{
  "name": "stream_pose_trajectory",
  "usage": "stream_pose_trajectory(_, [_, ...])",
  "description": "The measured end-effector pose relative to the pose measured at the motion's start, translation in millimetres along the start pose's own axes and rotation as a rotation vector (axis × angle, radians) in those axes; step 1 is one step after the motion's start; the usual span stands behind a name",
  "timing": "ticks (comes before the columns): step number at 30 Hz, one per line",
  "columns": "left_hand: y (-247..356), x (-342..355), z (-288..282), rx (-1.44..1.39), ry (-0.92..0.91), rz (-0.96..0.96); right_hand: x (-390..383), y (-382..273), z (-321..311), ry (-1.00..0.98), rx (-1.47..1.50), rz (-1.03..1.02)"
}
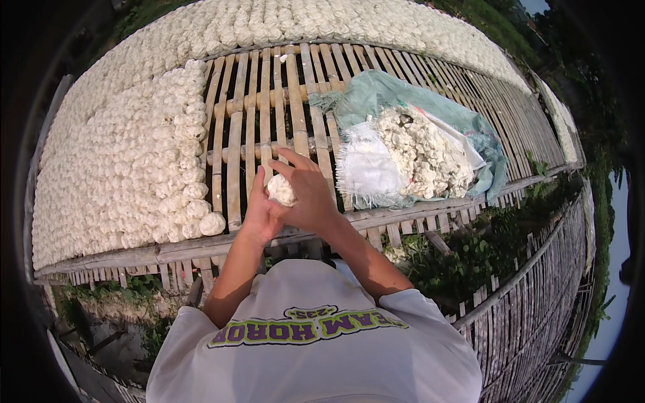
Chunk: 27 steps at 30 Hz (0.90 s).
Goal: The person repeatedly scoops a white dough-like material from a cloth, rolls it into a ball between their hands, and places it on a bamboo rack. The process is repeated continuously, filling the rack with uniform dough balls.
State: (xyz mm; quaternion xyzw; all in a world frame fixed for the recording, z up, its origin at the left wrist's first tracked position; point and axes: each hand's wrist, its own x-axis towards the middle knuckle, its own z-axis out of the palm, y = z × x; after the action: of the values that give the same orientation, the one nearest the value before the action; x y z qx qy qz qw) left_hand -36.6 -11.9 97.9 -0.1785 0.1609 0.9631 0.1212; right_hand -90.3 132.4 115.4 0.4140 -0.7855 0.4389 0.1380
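Between my two hands, just above the bamboo slats, is a white, lumpy ball (281, 191) of a soft-looking mass whose kind I cannot make out. My left hand (260, 213) cups it from the left and below, thumb upright. From the right, my right hand (308, 191) curves around it, its fingers reaching over the far side. To the right lies an opened white woven sack (366, 164) with a heap of the same crumbly white mass (426, 151) on it. Left of my hands, rows of similar white balls (127, 161) cover the rack.
Under the white sack spreads a green mesh sack (390, 87). The bamboo rack (235, 144) has gaps between its slats and a pole (148, 254) along its near edge. More balls (282, 23) line the far side. Another slatted rack (531, 302) and green plants stand at right.
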Motion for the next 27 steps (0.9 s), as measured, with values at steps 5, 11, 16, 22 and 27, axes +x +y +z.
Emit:
stream_pose_trajectory(5, [-16.4, -3.6, 8.6, -0.005, 0.185, 0.070, 7.7, -13.5, 10.6, 0.073, 0.402, 0.511])
stream_pose_trajectory(11, [-4.8, -0.6, -2.0, -0.004, 0.021, 0.041, -5.8, -18.1, 22.6, 0.138, 0.161, 0.053])
stream_pose_trajectory(16, [-4.1, -0.1, 1.1, 0.005, -0.035, -0.020, -1.4, -3.0, 24.3, 0.145, 0.368, 0.166])
stream_pose_trajectory(22, [-18.6, 9.3, 10.3, 0.073, 0.112, 0.291, -5.5, -21.6, 31.8, 0.181, 0.507, 0.292])
stream_pose_trajectory(27, [-3.3, 5.0, 2.4, -0.066, -0.029, 0.110, -2.4, -6.5, 24.9, 0.124, 0.420, -0.005])
